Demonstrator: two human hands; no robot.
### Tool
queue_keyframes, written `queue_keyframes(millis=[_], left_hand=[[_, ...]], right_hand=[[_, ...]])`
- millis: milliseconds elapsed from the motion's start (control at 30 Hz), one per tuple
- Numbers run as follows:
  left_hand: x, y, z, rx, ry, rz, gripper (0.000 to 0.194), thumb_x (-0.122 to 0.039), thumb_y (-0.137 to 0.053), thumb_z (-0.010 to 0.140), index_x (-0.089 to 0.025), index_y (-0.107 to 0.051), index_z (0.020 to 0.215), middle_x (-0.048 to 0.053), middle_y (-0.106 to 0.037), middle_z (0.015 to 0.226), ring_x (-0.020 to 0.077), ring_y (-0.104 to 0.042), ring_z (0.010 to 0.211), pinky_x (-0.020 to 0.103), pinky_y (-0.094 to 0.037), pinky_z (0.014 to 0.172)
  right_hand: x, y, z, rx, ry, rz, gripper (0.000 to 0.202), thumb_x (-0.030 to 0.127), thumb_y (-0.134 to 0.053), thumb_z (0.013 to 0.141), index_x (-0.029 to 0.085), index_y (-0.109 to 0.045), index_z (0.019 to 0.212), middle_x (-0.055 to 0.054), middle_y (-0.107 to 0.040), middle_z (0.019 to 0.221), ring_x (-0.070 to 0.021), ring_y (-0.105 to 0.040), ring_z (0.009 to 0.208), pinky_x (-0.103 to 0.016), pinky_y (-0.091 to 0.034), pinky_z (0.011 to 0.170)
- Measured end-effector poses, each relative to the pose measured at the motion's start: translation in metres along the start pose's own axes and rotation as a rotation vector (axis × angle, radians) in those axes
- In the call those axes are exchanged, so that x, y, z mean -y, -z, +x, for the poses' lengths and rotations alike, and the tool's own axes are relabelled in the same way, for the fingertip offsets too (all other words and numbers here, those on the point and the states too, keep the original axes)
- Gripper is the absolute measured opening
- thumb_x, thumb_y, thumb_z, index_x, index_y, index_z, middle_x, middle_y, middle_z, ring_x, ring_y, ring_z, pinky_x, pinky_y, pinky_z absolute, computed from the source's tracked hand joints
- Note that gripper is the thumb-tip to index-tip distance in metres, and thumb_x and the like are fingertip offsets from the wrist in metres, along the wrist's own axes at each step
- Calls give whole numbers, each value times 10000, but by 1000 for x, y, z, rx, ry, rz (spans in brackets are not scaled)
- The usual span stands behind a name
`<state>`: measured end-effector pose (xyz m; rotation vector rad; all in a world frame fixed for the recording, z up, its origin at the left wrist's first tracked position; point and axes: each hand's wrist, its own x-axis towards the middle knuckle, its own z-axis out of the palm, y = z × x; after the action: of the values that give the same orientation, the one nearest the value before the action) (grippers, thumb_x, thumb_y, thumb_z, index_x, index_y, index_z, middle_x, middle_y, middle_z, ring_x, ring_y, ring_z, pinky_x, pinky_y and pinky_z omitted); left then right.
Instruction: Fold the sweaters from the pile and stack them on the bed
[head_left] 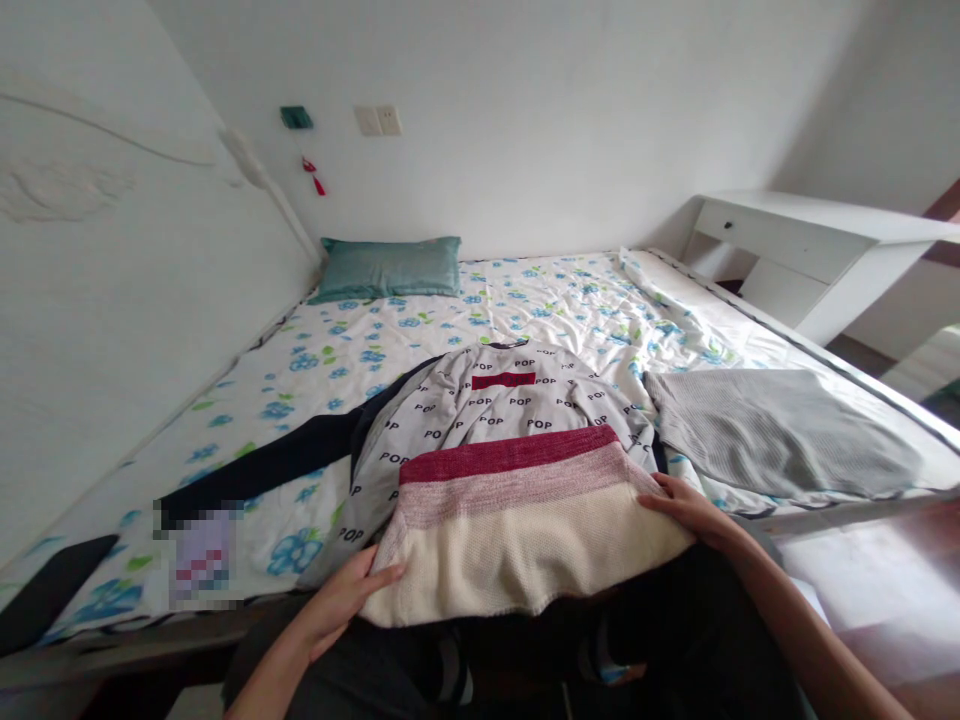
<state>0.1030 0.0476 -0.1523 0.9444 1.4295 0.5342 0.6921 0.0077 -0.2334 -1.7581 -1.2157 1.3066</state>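
Note:
A knitted garment (pixel 517 530), cream with pink and dark red bands, spreads across the bed's front edge above the person's lap. My left hand (pixel 352 590) grips its left side, thumb on top and fingers underneath. At the right side, my right hand (pixel 679 505) pinches the fabric. Behind it lies a grey shirt (pixel 495 400) printed with "POP" and a red block, its lower part covered by the knit. A dark sleeve (pixel 277 458) stretches from beneath the shirt to the left. To the right is a folded grey ribbed cloth (pixel 787 430).
The floral sheet (pixel 420 345) carries a green pillow (pixel 390 268) at the back. A dark flat object (pixel 56 590) and a blurred small item (pixel 202 555) lie at the left front. A white desk (pixel 802 240) stands at the right.

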Motion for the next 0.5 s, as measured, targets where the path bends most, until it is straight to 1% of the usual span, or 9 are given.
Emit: queue_keyframes(millis=[33, 133, 200, 267, 300, 367, 467, 500], left_hand=[[3, 0, 2, -12, -20, 30, 747, -579, -1062, 496, -220, -854, 1117, 150, -859, 1221, 461, -743, 1301, 548, -582, 1151], [8, 0, 10, -133, -86, 85, 809, -591, -1065, 438, -197, -840, 1108, 171, -848, 1258, 473, -698, 1373, 551, -526, 1220], [7, -2, 14, -177, -108, 84, 813, -603, -1053, 469, -194, -831, 1135, 181, -839, 1284, 466, -696, 1381, 536, -538, 1209], [4, -4, 14, -167, -121, 60, 772, -608, -1035, 530, -207, -827, 1156, 171, -838, 1295, 452, -707, 1374, 523, -561, 1185], [2, -6, 13, -150, -128, 40, 747, -604, -1029, 556, -219, -826, 1163, 162, -836, 1305, 445, -711, 1373, 517, -568, 1180], [-2, -9, 11, -122, -126, -18, 720, -594, -1027, 576, -251, -824, 1175, 144, -831, 1333, 431, -722, 1366, 505, -583, 1168], [-3, -12, 8, -84, -53, -118, 735, -574, -1045, 570, -293, -810, 1207, 131, -831, 1339, 406, -752, 1328, 486, -610, 1140], [-2, -14, 9, -70, -16, -144, 749, -570, -1054, 558, -295, -806, 1209, 136, -838, 1315, 404, -763, 1309, 487, -616, 1133]], right_hand=[[-4, -1, -1, -5, -9, -26, 614, 653, -830, 743, 205, -802, 1162, -106, -838, 1125, -349, -762, 1070, -410, -585, 927], [-9, -6, 0, -78, 9, -165, 568, 660, -826, 725, 219, -780, 1080, -94, -833, 1076, -353, -757, 1040, -412, -574, 924], [-8, -9, 3, -140, 18, -239, 552, 660, -833, 713, 231, -765, 1053, -82, -829, 1043, -351, -758, 1019, -413, -568, 932], [-4, -11, 4, -157, 9, -213, 553, 648, -849, 698, 237, -759, 1057, -76, -830, 1039, -355, -765, 1025, -419, -577, 942], [-2, -13, 4, -138, 1, -159, 557, 641, -857, 699, 240, -762, 1073, -77, -834, 1062, -358, -770, 1044, -421, -585, 949], [0, -17, 2, -42, -26, 2, 566, 638, -866, 719, 247, -776, 1118, -86, -844, 1135, -359, -781, 1093, -420, -608, 958], [2, -24, -2, 171, -89, 195, 544, 656, -868, 757, 250, -812, 1114, -111, -850, 1195, -358, -803, 1110, -424, -640, 951], [3, -26, -2, 197, -96, 206, 526, 660, -869, 758, 246, -823, 1080, -121, -855, 1169, -362, -813, 1081, -433, -653, 931]])
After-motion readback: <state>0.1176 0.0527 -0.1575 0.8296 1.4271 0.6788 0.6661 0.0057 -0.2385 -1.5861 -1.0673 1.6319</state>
